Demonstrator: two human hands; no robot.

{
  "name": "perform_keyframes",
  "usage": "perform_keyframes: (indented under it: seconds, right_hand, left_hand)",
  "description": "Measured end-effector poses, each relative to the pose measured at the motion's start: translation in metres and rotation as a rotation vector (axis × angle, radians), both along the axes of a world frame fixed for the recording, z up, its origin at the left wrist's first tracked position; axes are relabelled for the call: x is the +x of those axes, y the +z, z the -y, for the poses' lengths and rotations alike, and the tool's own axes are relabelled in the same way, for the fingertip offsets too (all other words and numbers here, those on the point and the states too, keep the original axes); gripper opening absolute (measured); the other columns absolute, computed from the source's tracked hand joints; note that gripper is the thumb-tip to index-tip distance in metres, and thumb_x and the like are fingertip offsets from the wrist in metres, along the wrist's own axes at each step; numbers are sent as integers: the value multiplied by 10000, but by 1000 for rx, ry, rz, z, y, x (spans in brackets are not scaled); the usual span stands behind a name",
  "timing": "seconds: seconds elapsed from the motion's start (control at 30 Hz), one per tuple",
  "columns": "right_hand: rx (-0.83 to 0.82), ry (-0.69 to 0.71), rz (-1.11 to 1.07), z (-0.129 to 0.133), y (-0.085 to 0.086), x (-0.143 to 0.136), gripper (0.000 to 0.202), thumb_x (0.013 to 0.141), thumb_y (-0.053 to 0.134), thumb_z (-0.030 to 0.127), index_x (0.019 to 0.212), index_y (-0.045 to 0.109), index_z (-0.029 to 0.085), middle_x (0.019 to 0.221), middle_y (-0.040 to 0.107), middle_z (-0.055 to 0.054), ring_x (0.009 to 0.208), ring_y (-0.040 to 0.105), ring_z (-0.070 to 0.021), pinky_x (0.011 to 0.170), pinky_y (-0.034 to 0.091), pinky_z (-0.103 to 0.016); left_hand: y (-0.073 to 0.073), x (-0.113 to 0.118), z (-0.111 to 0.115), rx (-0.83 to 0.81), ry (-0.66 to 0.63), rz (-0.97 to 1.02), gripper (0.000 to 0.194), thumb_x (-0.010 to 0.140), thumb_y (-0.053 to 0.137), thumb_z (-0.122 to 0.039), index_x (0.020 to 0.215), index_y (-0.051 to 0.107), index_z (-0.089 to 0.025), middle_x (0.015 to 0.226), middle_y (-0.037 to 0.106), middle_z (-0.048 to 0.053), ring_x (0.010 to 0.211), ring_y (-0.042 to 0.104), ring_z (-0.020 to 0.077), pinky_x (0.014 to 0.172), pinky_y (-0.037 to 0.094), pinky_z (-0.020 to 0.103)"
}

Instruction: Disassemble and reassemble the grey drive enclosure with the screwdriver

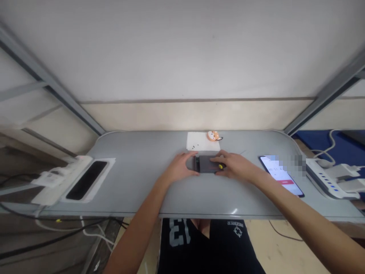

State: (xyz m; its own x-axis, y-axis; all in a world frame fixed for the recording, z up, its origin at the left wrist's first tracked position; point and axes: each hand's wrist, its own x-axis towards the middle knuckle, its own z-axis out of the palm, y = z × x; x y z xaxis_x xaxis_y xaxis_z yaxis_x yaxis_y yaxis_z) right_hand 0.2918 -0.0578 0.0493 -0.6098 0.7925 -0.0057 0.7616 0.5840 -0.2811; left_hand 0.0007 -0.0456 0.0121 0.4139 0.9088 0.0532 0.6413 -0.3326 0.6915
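A dark grey flat rectangular case (208,163) lies on the grey tabletop (137,167) in front of me. It has a black end section at the left, with small details I cannot make out. My left hand (179,167) curves round that left end, its thumb and fingers at the two corners. Over the right end, my right hand (232,164) grips the case with fingers on the far side and thumb on the near side. A small yellow round piece (220,166) shows beside the right fingers; what it belongs to is unclear.
Behind the case lies white paper (196,140) with several tiny dark bits and an orange-and-white animal-face disc (213,136). A lit phone (281,175) and power strip (327,179) are right; a dark phone (87,180) and another power strip (62,179) are left.
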Motion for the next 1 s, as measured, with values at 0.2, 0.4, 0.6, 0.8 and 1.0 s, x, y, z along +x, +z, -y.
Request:
perform_keyframes:
  seconds: [0.2,0.4,0.6,0.8,1.0]
  right_hand:
    - [13,-27,-92,-3,-6,-16,519,899,714,434,1397,659,297,1353,634,-118,935,737,-271,816,578,-412]
    - [-69,-22,-202,-1,-4,-20,452,871,752,374,1315,696,309,1391,609,-102,886,718,-224,809,579,-401]
    - [114,-285,-1005,-29,6,-24,297,985,575,512,997,726,256,1065,721,-70,943,699,-205,835,544,-355]
    - [-46,-837,-1503,-66,-28,-32,634,922,423,796,794,656,220,534,522,29,483,496,-133,494,379,-268]
    - [-172,-821,-1496,-63,-54,-39,599,855,557,799,820,645,208,588,600,16,513,510,-121,512,406,-260]
  left_hand:
    - [-3,-3,-1,14,12,-8,954,662,960,-405,1515,535,-347,1395,644,74,1297,570,344,1112,477,496]
    - [-3,-6,-4,47,10,-45,916,640,968,-409,1469,582,-345,1338,666,77,1284,587,351,1106,483,502]
    - [-1,2,-3,122,-41,-24,782,677,955,-422,1382,631,-322,1365,675,61,1290,595,325,1138,463,495]
    - [4,-1,2,112,-14,16,543,839,818,-444,1325,653,-268,1273,695,84,1167,652,295,1043,525,472]
    - [8,2,1,180,29,78,313,994,593,-434,1209,688,-228,1225,717,78,1124,668,249,1037,521,442]
